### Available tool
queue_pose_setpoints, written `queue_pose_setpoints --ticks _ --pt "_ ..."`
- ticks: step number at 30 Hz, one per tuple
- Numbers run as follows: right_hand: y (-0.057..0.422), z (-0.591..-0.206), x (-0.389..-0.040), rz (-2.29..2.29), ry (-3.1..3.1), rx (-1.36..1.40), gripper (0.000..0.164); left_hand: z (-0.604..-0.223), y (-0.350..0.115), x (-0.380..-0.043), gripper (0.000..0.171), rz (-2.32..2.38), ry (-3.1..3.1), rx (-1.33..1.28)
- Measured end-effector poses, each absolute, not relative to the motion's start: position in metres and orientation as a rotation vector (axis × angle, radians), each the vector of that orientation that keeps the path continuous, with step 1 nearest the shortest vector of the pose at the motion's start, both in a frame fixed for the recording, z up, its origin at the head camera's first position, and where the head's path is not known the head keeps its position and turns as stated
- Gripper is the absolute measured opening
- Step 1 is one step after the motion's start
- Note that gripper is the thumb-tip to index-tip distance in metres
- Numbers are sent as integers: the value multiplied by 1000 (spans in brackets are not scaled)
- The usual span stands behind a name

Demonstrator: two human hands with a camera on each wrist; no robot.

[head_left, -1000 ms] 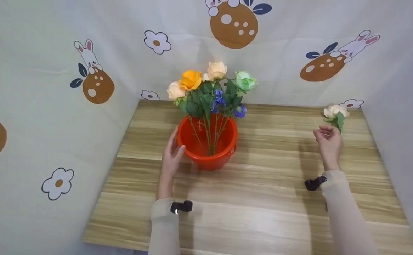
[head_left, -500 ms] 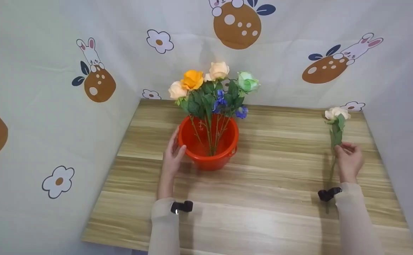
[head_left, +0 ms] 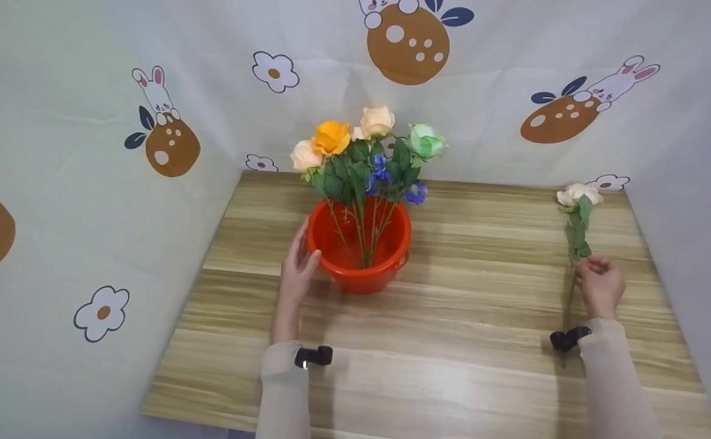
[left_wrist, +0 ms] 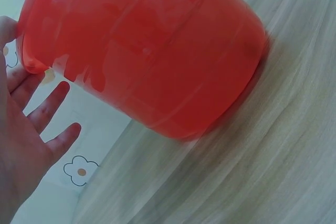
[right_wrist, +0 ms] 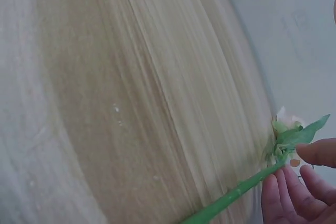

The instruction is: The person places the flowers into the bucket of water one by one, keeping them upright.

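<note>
In the head view my left hand [head_left: 297,274] rests against the left side of the red bucket [head_left: 361,281], thumb at the rim and fingers fairly straight along the outside. The left wrist view shows that hand's fingers [left_wrist: 48,107] spread beside the bucket wall. Several artificial flowers stand in the bucket, among them an orange rose [head_left: 332,138], a green rose [head_left: 427,141] and blue blossoms [head_left: 378,174]. At the right, my right hand [head_left: 601,284] pinches the stem of a cream rose [head_left: 578,196] below its leaves. Part of the stem lies behind the wrist camera.
All of this is on a wood-grain table [head_left: 453,317]. Pale cloth walls [head_left: 489,110] printed with rabbits and flowers close in its back and sides. Black wrist cameras [head_left: 314,356] sit on both sleeves.
My right hand has moved right and toward me, from above the cream rose's leaves down to its stem. The rose's leaves have shifted slightly. My left hand stays at the bucket.
</note>
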State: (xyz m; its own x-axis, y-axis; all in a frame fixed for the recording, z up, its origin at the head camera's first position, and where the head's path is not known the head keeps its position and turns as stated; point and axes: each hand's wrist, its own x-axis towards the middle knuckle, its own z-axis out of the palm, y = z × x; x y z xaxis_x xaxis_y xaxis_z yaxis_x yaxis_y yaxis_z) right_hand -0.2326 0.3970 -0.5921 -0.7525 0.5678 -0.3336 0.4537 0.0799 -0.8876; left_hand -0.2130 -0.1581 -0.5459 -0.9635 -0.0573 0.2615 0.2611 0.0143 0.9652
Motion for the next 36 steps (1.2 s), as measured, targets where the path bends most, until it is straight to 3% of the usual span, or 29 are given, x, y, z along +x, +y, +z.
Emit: queue_pose_setpoints --ticks 11,23,36 --pt "398 -593 -230 2096 -2153 -983 24 -542 -157 -211 61 -2039 -2071 -214" --pt "388 -571 -232 2351 -1874 -1004 17 -544 -158 -212 60 -2023 -2067 -212" --pt "369 -530 -233 2530 -1600 -636 27 -543 -158 -211 61 -2072 -2065 -193"
